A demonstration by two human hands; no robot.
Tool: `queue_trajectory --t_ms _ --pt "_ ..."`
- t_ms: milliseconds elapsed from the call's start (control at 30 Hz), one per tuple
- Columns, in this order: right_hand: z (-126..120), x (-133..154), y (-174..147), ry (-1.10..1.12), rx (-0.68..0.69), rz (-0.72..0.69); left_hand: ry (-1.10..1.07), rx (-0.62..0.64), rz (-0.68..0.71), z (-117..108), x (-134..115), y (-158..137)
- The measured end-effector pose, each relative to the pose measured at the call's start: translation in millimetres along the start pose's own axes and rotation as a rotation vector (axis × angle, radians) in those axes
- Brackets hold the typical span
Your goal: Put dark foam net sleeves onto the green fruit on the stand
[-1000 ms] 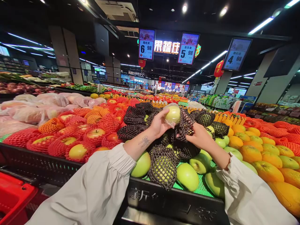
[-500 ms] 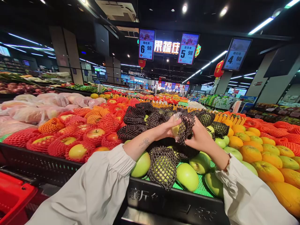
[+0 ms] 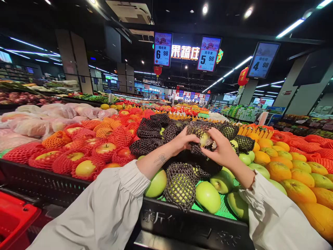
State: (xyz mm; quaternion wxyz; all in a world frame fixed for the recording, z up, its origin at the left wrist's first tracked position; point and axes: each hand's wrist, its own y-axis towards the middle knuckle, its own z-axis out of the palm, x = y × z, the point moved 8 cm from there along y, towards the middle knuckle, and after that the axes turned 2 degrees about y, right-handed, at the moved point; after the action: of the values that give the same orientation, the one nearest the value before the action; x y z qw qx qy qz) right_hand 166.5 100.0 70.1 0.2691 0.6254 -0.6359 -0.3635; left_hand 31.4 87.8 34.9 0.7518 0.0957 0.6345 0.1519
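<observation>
A green apple [image 3: 205,139] partly wrapped in a black foam net [image 3: 195,128] is held up over the bin between my two hands. My left hand [image 3: 184,141] grips its left side, thumb and fingers around the net. From the right, my right hand [image 3: 220,147] closes on the same apple, with the thumb below. A pale patch of bare fruit, or thin clear wrap, shows between the hands; I cannot tell which. Beneath lie loose green apples [image 3: 208,197] and another netted apple [image 3: 180,184].
Red-netted apples [image 3: 87,169] fill the left of the black bin [image 3: 182,222], with bagged fruit [image 3: 33,125] beyond. Oranges [image 3: 296,173] are piled at the right. A red basket [image 3: 15,215] stands low at left. Price screens [image 3: 208,53] hang overhead.
The apple has turned in my hands: the bare, shiny part faced left and now faces me. The net now covers its left and top. My fingers have shifted around it.
</observation>
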Motion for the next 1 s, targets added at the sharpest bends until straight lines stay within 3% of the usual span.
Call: queue_trajectory --t_ms 100,200,367,433,567,633,867,1000 --pt "-10.0 -7.7 0.6 0.108 -0.114 0.082 -0.189 -0.051 0.014 -5.5 -4.7 1.4" --pt "-14.6 -9.7 0.0 0.154 -0.145 0.104 -0.24 -0.087 -0.022 -9.8 -2.5 3.1" --pt "-37.2 2.7 -1.7 -0.122 -0.347 0.028 -0.152 -0.056 -0.009 -8.9 -0.1 4.3" --pt "-29.8 3.9 0.8 -0.098 -0.251 0.01 -0.118 0.011 0.006 -3.7 -0.3 3.3" --pt "1.8 7.7 1.8 0.125 0.121 -0.054 -0.005 0.156 -0.028 6.3 3.5 -1.0" --pt "7.0 9.8 0.3 0.164 0.185 -0.079 0.109 0.209 -0.057 8.7 6.8 -3.0" --pt "3.2 3.8 0.1 0.086 0.128 -0.07 0.302 0.225 -0.018 10.0 8.5 0.3" --pt "-8.1 -3.9 1.0 0.014 -0.019 -0.027 0.38 0.011 0.196 -4.9 -10.8 4.6"
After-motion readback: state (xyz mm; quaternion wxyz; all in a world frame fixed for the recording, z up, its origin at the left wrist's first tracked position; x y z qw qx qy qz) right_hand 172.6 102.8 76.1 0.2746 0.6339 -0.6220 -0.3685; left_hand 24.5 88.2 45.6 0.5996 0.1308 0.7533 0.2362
